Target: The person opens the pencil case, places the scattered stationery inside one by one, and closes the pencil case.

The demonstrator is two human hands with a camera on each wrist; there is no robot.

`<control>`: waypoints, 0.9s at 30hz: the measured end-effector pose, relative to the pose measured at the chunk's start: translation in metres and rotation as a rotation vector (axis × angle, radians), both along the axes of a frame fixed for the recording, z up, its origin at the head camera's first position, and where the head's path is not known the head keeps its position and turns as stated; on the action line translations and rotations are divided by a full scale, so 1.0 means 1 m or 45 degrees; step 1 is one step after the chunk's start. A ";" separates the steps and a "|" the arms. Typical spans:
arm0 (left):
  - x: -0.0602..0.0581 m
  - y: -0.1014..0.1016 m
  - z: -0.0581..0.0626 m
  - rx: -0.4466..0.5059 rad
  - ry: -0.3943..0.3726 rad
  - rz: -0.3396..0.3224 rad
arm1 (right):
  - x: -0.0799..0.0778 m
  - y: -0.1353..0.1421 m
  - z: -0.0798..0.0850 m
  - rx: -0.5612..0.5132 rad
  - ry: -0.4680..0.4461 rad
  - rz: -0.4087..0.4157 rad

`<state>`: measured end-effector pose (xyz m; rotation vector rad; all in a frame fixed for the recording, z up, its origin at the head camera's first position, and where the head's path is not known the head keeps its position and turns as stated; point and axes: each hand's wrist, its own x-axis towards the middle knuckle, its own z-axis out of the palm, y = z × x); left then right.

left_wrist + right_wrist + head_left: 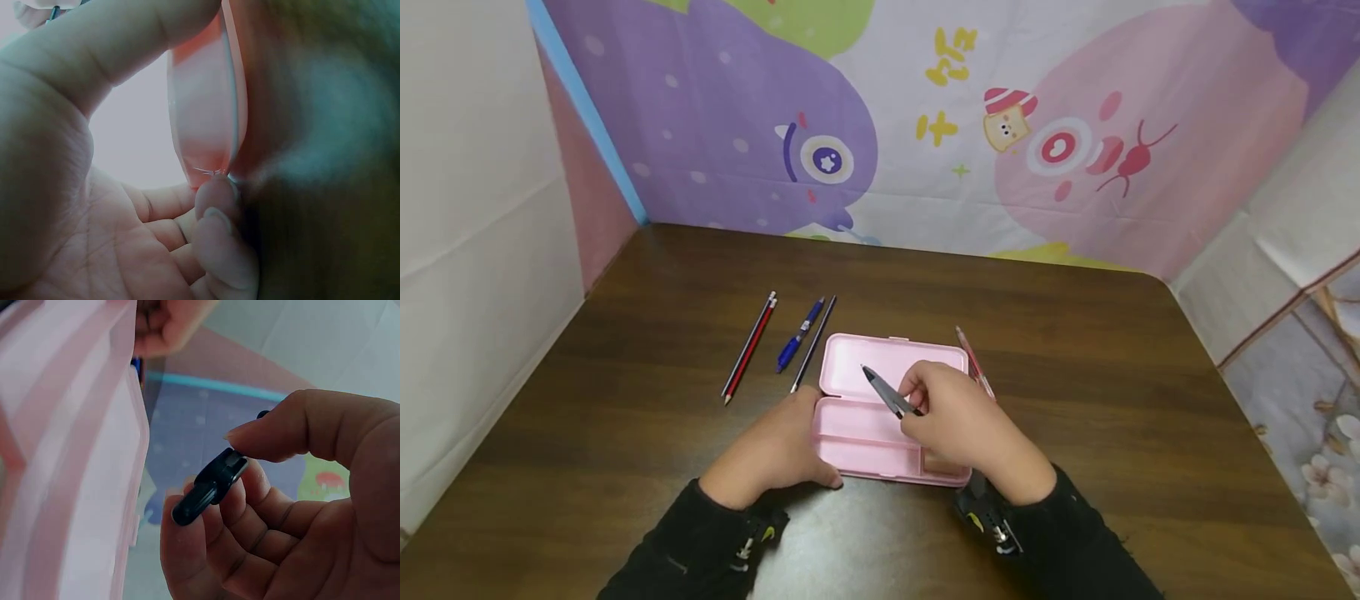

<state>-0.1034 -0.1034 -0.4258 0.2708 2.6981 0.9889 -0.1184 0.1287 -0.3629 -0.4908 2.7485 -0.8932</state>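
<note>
A pink pencil case (859, 427) lies open on the table, its lid tipped back towards the far side. My left hand (769, 450) grips its left end, thumb at the near edge; the left wrist view shows fingertips against the case's side wall (203, 100). Between thumb and fingers, my right hand (962, 414) pinches a grey and black pen (883, 388) above the case, its tip pointing away to the left. In the right wrist view, the dark clip end of the pen (215, 478) shows at the fingertips. A tan piece (942, 467) sits in the case's small right compartment.
Left of the case lie a red pencil (751, 353), a dark pencil (748, 343) beside it, a blue pen (800, 335) and another dark pencil (814, 343). A reddish clear pen (973, 360) lies behind my right hand. A printed cloth (925, 208) hangs behind the wooden table (662, 333).
</note>
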 end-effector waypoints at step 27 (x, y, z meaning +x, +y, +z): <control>-0.002 -0.001 0.000 -0.008 0.000 -0.023 | 0.023 -0.033 -0.014 0.446 0.090 0.268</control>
